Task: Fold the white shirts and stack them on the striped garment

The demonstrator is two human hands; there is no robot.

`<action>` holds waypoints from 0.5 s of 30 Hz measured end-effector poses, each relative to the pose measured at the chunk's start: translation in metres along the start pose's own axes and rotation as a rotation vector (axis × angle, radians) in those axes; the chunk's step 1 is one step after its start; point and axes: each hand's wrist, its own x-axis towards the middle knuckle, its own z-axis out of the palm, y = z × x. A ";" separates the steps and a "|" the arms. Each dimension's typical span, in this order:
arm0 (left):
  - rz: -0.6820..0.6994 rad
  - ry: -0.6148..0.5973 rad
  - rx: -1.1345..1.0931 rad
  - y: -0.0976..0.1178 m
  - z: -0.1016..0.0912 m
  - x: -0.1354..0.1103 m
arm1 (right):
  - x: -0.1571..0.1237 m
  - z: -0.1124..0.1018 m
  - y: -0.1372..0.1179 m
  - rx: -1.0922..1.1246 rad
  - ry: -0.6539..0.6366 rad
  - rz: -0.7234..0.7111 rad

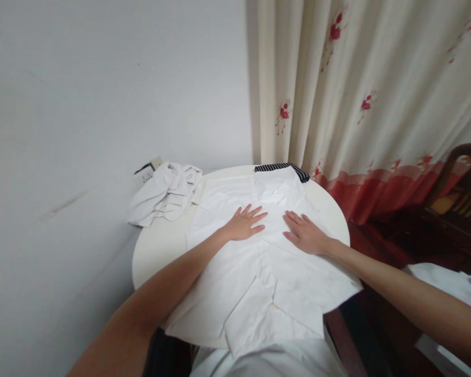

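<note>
A white garment lies spread over a round white table, and its lower part hangs past the front edge towards me. My left hand rests palm down on the cloth, fingers spread. To its right, my right hand also lies flat on the garment with its fingers stretched out. A narrow gap of cloth separates the two hands. Small creases show in the fabric beyond them and below them. Which kind of garment it is, I cannot tell.
The round table stands near a pale wall. Crumpled white cloth sits at its back left, beside a wall socket. Black-and-white striped cloth lies at the back edge. A floral curtain and wooden chair are on the right.
</note>
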 end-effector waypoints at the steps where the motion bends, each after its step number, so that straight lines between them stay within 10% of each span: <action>1: 0.000 -0.003 -0.002 0.000 0.000 0.000 | -0.003 0.000 0.010 -0.016 0.008 0.035; 8: 0.005 -0.007 -0.008 -0.001 -0.002 0.001 | -0.022 -0.005 0.071 -0.072 0.016 0.212; 15: 0.002 -0.002 -0.001 -0.001 -0.002 0.001 | -0.033 -0.023 0.054 0.066 0.074 0.174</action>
